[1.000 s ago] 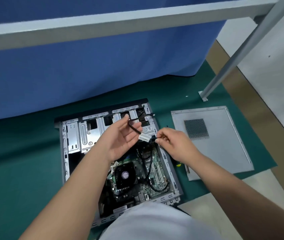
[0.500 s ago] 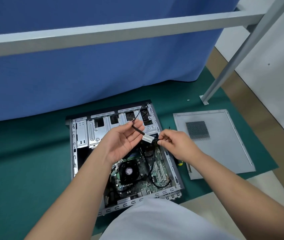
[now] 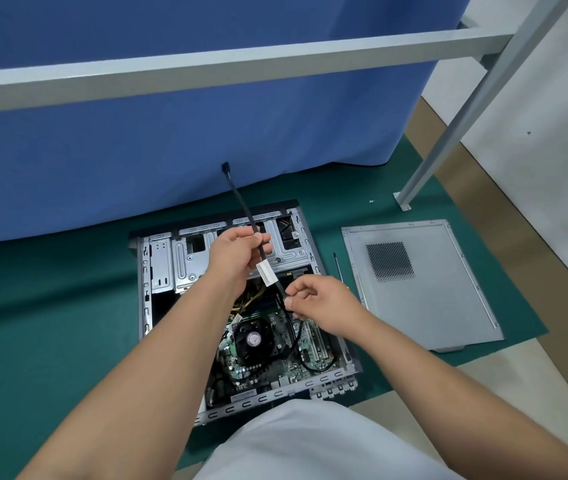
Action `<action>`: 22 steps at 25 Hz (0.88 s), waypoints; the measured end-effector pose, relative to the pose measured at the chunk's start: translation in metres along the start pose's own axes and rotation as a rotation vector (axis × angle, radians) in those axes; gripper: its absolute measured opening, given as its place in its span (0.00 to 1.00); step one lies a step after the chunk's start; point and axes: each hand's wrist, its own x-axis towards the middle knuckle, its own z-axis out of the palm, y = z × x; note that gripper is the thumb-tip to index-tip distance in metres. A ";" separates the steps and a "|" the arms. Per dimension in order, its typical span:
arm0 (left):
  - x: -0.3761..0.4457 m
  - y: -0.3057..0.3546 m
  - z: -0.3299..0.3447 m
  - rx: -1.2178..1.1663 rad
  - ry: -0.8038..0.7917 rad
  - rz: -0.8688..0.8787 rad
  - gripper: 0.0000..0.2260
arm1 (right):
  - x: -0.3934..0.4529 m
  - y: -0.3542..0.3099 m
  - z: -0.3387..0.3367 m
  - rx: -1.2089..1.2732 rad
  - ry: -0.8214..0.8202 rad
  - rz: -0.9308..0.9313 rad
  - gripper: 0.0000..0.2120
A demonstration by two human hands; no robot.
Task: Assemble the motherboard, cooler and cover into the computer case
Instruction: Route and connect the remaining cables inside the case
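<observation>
Two hands now hold thin black cable with white label (image 3: 264, 271) pulled out straight; a second ago we had it looped between them. Free connector end points up toward blue curtain (image 3: 171, 133). We judge cable freed, ready for routing.

Left hand (image 3: 237, 252) raised, fingers curled round cable above label. Right hand (image 3: 317, 303) lower, pinching cable below label.

Open grey metal computer case (image 3: 157, 268) lies on green mat (image 3: 33, 306), motherboard with black fan cooler (image 3: 253, 341) already inside. Grey perforated cover panel (image 3: 424, 306) flat, well right of case, not yet fitted.
</observation>
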 end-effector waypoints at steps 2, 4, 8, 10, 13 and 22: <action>0.005 -0.005 0.003 0.050 0.052 0.032 0.08 | 0.001 -0.004 0.004 0.092 -0.007 0.040 0.03; 0.008 -0.009 0.005 0.114 0.079 0.039 0.07 | 0.002 -0.007 0.006 0.148 -0.008 0.084 0.03; 0.003 -0.003 0.000 0.085 -0.040 -0.050 0.03 | 0.001 -0.003 0.009 0.196 -0.014 0.143 0.03; -0.004 0.001 -0.008 0.126 -0.179 -0.083 0.07 | 0.000 0.000 0.011 0.266 0.011 0.164 0.04; -0.017 -0.005 -0.020 0.218 -0.336 -0.109 0.10 | 0.004 -0.001 0.015 0.385 0.059 0.220 0.05; -0.040 -0.064 -0.034 0.346 -0.312 -0.138 0.10 | 0.015 0.002 0.028 0.439 0.198 0.321 0.08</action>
